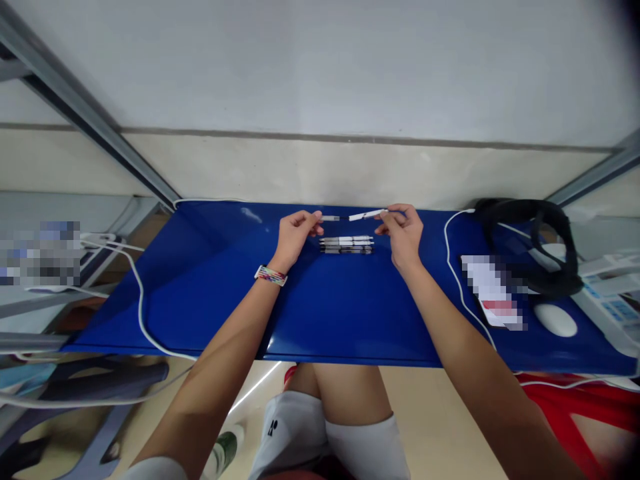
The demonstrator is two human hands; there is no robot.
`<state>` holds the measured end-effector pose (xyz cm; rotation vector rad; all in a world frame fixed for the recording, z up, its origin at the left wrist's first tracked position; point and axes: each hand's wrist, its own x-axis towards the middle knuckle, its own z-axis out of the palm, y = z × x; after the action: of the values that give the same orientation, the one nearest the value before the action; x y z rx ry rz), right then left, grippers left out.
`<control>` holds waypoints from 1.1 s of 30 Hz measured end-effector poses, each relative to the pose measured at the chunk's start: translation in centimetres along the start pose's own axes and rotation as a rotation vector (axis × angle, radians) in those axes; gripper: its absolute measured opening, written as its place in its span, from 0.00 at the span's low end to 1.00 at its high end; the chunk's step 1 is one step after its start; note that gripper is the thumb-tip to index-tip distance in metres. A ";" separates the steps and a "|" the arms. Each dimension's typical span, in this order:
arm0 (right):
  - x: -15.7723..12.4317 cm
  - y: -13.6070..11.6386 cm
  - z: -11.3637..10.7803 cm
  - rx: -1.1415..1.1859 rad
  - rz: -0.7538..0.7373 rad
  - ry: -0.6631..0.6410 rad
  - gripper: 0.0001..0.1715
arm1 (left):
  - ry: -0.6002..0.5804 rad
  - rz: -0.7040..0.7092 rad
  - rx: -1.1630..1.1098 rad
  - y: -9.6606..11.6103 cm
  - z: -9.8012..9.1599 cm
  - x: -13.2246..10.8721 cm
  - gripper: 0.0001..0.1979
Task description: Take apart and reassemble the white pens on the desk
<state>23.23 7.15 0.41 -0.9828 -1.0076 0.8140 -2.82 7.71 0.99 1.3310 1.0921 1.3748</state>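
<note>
My left hand (296,235) is closed in a pinch on the end of a small grey pen part (330,218) above the blue table (210,293). My right hand (403,232) pinches a white pen barrel (367,215), held almost end to end with the grey part. Between and just below both hands lie several white and black pens (347,245) side by side on the table. A coloured band sits on my left wrist.
A white cable (140,307) loops over the table's left side. At the right are a black strap bundle (537,243), a white mouse (555,319), a blurred card and another white cable (457,280). My knees show under the front edge.
</note>
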 end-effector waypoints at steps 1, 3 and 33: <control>-0.1 0.0 0.1 0.010 -0.007 -0.006 0.25 | -0.013 0.013 0.011 0.0 0.0 0.0 0.23; -0.2 0.1 0.3 0.029 -0.013 -0.017 0.25 | -0.037 0.039 0.043 0.2 0.1 -0.2 0.24; -1.3 0.0 1.2 0.097 0.123 -0.054 0.23 | -0.179 0.158 0.004 0.4 0.6 -0.9 0.19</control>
<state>21.67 6.30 0.25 -0.9508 -0.9520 0.9868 -2.19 6.71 1.20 1.5389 0.8863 1.3371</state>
